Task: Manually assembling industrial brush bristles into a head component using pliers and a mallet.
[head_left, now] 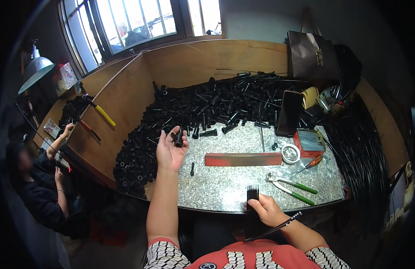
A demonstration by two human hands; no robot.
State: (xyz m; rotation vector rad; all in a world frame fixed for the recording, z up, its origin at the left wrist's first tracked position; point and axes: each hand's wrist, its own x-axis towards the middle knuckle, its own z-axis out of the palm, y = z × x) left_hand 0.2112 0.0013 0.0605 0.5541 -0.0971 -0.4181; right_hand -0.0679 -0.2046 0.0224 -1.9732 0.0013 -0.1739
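Left hand (171,154) half-curled, palm up, cradling black tubular parts (178,141); count unclear behind fingers. Right hand (268,211) pinches black rod bundle (252,193) at worktop's (216,180) near edge: level tips, grip below them.

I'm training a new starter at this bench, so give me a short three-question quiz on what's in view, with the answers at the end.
1. Multiple choice: what does the right hand hold?
a) an orange-handled screwdriver
b) a bundle of thin black rods
c) a phone

2. True or false: the left hand holds a yellow-handled tool.

3. What colour are the handles of the pincers lying on the speckled tabletop?

Key:
1. b
2. False; it holds a black cylindrical piece.
3. Green
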